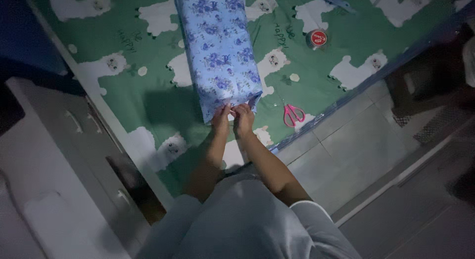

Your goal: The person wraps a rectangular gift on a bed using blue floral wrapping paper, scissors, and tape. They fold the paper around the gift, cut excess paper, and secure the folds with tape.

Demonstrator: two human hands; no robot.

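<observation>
At near end of parcel (219,51): left hand (221,121), right hand (243,119) both pinching shut on paper flap; risking tearing, fold slipping loose.

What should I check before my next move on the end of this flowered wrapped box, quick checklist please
1. Left hand pinching paper at the box end: ok.
2. Right hand on the same flap: ok.
3. Wrapped box lying flat on the green sheet: ok.
4. Tape roll nearby: ok, though past the box.
5. Pink scissors beside the right hand: ok.
6. Flap creased neatly: cannot tell, too dim.
</observation>
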